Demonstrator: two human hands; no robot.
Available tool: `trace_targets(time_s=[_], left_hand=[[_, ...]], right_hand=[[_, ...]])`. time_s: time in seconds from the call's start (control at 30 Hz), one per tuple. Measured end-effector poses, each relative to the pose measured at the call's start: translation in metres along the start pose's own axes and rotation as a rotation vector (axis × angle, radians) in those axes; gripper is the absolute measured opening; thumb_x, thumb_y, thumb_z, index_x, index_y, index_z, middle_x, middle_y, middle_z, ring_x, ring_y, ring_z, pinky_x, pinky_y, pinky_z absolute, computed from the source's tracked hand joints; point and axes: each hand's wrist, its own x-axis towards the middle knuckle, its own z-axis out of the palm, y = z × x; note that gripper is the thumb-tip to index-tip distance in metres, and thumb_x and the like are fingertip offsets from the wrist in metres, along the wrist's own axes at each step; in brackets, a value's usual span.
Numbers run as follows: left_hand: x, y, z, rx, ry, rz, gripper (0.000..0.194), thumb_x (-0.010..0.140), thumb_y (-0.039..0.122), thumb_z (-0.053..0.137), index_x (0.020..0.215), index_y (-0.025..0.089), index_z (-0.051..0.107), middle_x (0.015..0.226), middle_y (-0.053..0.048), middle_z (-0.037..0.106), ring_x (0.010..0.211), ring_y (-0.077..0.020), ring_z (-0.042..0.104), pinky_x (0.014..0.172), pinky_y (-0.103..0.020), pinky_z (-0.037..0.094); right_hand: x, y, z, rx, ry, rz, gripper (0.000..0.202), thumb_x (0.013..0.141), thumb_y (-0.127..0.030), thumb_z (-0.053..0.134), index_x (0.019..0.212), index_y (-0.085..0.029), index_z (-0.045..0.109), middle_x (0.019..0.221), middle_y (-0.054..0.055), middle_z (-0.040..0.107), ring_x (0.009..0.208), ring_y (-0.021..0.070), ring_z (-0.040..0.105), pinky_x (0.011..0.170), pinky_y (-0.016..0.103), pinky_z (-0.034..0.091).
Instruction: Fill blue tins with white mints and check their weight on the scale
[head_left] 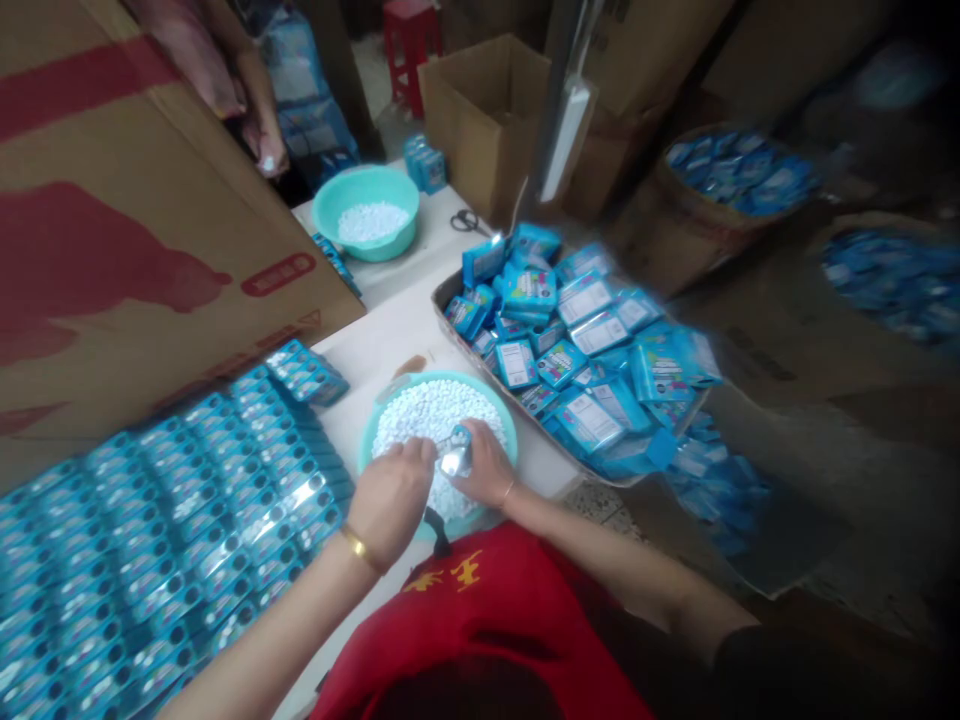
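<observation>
My right hand [489, 468] grips a small blue box [463, 450] with a shiny, pale end, held over a turquoise basin [513, 432]. Small white pieces [431, 405] fill the basin. Curled fingers close up my left hand [390, 495], right beside the box; whatever they pinch is hidden. To the left stand many rows of small blue boxes [214, 500] with dark round spots on their sides. On the right, a shallow carton [547, 432] is heaped with flat blue packs [592, 420].
Behind the large brown carton [135, 220], another person's hand [268, 150] shows above a second turquoise basin [405, 235]. Scissors [469, 222] lie on the white table [405, 310]. Further back are an open carton [480, 130], a red stool [411, 50] and bins of blue packs [739, 170].
</observation>
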Motion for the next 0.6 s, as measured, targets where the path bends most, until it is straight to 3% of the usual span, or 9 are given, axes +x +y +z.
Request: trace_targets(time_s=[0.1, 0.2, 0.27, 0.37, 0.43, 0.5, 0.6], left_hand=[[-0.008, 0.006, -0.019, 0.063, 0.048, 0.012, 0.035, 0.084, 0.001, 0.036, 0.112, 0.013, 0.055, 0.093, -0.010, 0.062, 0.085, -0.0239, 0.061, 0.064, -0.031, 0.048], [-0.014, -0.008, -0.022, -0.032, 0.075, -0.030, 0.027, 0.085, 0.005, 0.038, 0.100, 0.016, 0.058, 0.092, -0.009, 0.063, 0.082, -0.0237, 0.062, 0.064, -0.032, 0.048], [-0.012, -0.019, -0.010, -0.206, 0.125, -0.055, 0.016, 0.089, 0.020, 0.044, 0.096, 0.018, 0.057, 0.092, -0.007, 0.063, 0.081, -0.0226, 0.063, 0.067, -0.032, 0.049], [0.006, -0.023, 0.023, -0.498, 0.244, -0.077, 0.032, 0.084, 0.045, 0.054, 0.103, 0.019, 0.055, 0.097, -0.007, 0.065, 0.085, -0.0217, 0.065, 0.074, -0.032, 0.050], [0.022, -0.017, 0.044, -0.588, 0.278, -0.094, 0.036, 0.081, 0.046, 0.057, 0.104, 0.018, 0.055, 0.095, -0.007, 0.066, 0.084, -0.0215, 0.065, 0.074, -0.032, 0.050], [0.035, -0.011, 0.056, -0.585, 0.273, -0.097, 0.029, 0.082, 0.042, 0.054, 0.098, 0.018, 0.056, 0.086, -0.005, 0.066, 0.077, -0.0210, 0.064, 0.069, -0.032, 0.049], [0.043, -0.020, 0.053, -0.542, 0.327, -0.081, 0.023, 0.083, 0.040, 0.049, 0.091, 0.019, 0.056, 0.079, -0.004, 0.066, 0.071, -0.0198, 0.062, 0.064, -0.030, 0.047]], right_hand=[[0.002, -0.001, -0.001, 0.022, 0.019, -0.001, 0.082, 0.065, -0.029, 0.069, 0.136, -0.015, 0.030, 0.126, 0.019, 0.051, 0.122, 0.0329, 0.048, 0.103, 0.052, 0.042], [0.005, -0.006, -0.006, 0.026, 0.043, 0.018, 0.081, 0.066, -0.032, 0.070, 0.136, -0.016, 0.031, 0.126, 0.018, 0.051, 0.122, 0.0318, 0.049, 0.104, 0.050, 0.043], [0.007, -0.011, -0.008, 0.021, 0.069, 0.041, 0.082, 0.067, -0.034, 0.069, 0.136, -0.016, 0.030, 0.126, 0.018, 0.051, 0.122, 0.0318, 0.049, 0.103, 0.049, 0.043], [0.009, -0.022, -0.005, 0.005, 0.094, 0.060, 0.082, 0.066, -0.034, 0.067, 0.136, -0.014, 0.029, 0.124, 0.019, 0.052, 0.120, 0.0324, 0.051, 0.100, 0.049, 0.046], [0.012, -0.029, -0.002, -0.008, 0.101, 0.048, 0.079, 0.067, -0.029, 0.063, 0.136, -0.012, 0.029, 0.121, 0.020, 0.053, 0.118, 0.0322, 0.052, 0.098, 0.049, 0.048], [0.018, -0.031, -0.004, 0.003, 0.082, 0.020, 0.077, 0.068, -0.027, 0.062, 0.136, -0.012, 0.029, 0.121, 0.019, 0.054, 0.119, 0.0311, 0.052, 0.098, 0.047, 0.047], [0.038, -0.015, -0.026, 0.041, 0.009, -0.053, 0.081, 0.071, -0.038, 0.066, 0.139, -0.014, 0.029, 0.128, 0.018, 0.052, 0.122, 0.0295, 0.050, 0.100, 0.044, 0.046]])
